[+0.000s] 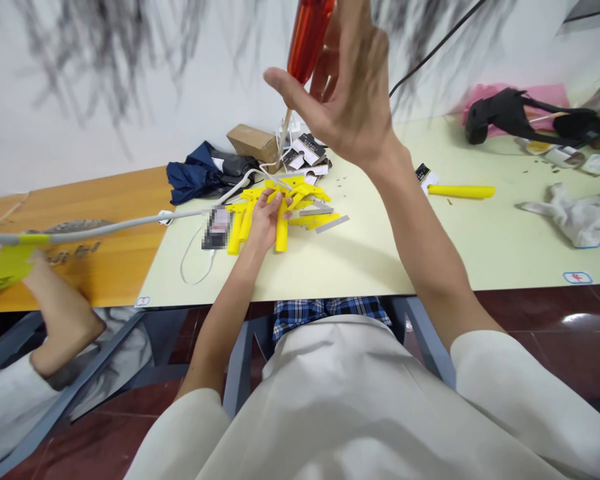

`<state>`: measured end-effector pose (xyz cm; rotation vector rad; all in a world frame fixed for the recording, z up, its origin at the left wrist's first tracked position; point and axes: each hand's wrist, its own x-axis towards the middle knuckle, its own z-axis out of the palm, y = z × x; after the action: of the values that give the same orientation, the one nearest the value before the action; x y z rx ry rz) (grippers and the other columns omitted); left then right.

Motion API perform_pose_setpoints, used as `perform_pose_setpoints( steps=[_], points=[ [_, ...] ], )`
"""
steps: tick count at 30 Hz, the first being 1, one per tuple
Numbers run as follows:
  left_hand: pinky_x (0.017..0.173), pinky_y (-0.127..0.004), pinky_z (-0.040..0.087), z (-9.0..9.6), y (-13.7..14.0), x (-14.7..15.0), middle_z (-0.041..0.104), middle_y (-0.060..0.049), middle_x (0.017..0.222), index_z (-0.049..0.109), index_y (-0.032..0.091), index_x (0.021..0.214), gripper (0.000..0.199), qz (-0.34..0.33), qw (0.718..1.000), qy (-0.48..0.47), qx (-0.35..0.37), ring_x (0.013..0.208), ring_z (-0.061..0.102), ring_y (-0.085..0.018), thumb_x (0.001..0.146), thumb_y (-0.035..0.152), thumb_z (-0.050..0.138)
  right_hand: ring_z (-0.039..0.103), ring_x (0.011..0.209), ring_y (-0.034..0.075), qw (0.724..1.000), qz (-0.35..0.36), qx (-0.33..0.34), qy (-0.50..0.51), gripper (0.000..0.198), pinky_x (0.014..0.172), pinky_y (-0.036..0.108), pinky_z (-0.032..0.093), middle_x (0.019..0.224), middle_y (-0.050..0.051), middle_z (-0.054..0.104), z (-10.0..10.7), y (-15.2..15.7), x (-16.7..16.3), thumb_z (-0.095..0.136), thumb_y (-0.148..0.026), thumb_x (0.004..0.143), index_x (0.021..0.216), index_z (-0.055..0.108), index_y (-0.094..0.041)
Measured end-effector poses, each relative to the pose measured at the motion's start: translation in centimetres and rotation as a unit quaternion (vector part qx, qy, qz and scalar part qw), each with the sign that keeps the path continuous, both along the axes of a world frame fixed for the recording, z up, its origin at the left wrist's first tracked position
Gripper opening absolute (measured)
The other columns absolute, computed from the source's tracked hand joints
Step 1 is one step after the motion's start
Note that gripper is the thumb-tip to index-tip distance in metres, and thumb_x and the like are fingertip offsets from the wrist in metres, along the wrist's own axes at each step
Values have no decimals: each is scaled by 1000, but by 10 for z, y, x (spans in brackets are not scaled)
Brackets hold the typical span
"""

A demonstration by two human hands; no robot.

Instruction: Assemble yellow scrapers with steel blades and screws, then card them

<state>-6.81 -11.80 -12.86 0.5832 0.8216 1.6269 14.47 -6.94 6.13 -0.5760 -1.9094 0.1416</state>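
Observation:
My right hand [353, 93] is raised high, close to the camera. Its fingers curl behind the red see-through handle of a screwdriver [310, 40], while the thumb sticks out to the side. The screwdriver's thin shaft slants down over the table; the top of the hand is cut off by the frame. Low on the table, my left hand [266, 220] is closed on a yellow-handled scraper [281, 230], its handle pointing toward me. More yellow scraper parts [310, 193] lie heaped around that hand, with loose metal blades [333, 224] at the right of the heap.
Behind the heap sit a dark blue umbrella [195, 175], a cardboard box [253, 143] and black-and-white cards [305, 152]. A phone [217, 228] with a white cable lies left. Rightward are a yellow handle [461, 191], white plastic bag [575, 213] and black strap item [515, 117]. Another person's arm [60, 307] is at left.

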Motion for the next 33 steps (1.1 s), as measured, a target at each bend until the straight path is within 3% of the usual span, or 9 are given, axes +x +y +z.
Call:
perform_pose_setpoints(
  steps=[4, 8, 10, 15, 21, 28, 33],
  points=[
    [56, -18, 46, -3, 4, -7, 79, 0, 100, 68, 23, 102, 35, 1, 1000, 11, 17, 85, 78, -12, 82, 14, 96, 69, 79, 19, 996, 59, -35, -63, 48, 75, 30, 57, 96, -2, 73, 6, 0, 15, 76, -37, 93, 137, 56, -29],
    [55, -18, 47, -5, 7, -14, 78, -1, 97, 67, 21, 98, 29, 8, 999, 26, 31, 87, 79, -13, 87, 15, 92, 68, 79, 19, 977, 134, -72, -152, 42, 73, 33, 57, 103, -2, 72, 2, 6, 16, 80, -35, 89, 120, 53, -29],
    [55, -17, 47, -4, 8, -15, 79, -2, 98, 67, 21, 98, 25, 15, 999, 37, 27, 87, 79, -14, 91, 15, 89, 68, 78, 19, 967, 154, -93, -180, 43, 69, 33, 55, 96, -4, 72, -5, 13, 11, 83, -33, 87, 116, 52, -30],
    [56, -19, 48, -5, 8, -16, 79, -2, 103, 71, 21, 103, 19, -1, 999, 38, 31, 87, 78, -13, 94, 13, 85, 68, 76, 19, 960, 145, -96, -221, 44, 62, 33, 47, 89, -6, 73, -28, 32, -6, 85, -27, 82, 114, 54, -29],
    [57, -20, 48, -7, 8, -18, 78, -1, 104, 72, 24, 107, 21, -6, 999, 34, 40, 88, 76, -12, 94, 13, 84, 70, 77, 24, 959, 128, -111, -228, 45, 60, 34, 46, 90, -3, 76, -44, 40, -15, 89, -29, 81, 110, 54, -32],
    [58, -19, 49, -6, 8, -18, 80, -2, 108, 71, 25, 111, 23, 2, 998, 53, 36, 89, 76, -12, 94, 15, 83, 71, 77, 24, 952, 122, -126, -252, 48, 61, 34, 48, 85, -5, 75, -51, 44, -18, 89, -24, 80, 110, 52, -32],
    [57, -19, 49, -4, 7, -17, 80, -3, 111, 70, 25, 110, 24, 3, 998, 51, 30, 89, 76, -13, 94, 15, 84, 68, 76, 21, 955, 127, -109, -247, 42, 62, 34, 49, 91, -4, 75, -46, 40, -14, 84, -34, 81, 111, 54, -31]
  ],
)
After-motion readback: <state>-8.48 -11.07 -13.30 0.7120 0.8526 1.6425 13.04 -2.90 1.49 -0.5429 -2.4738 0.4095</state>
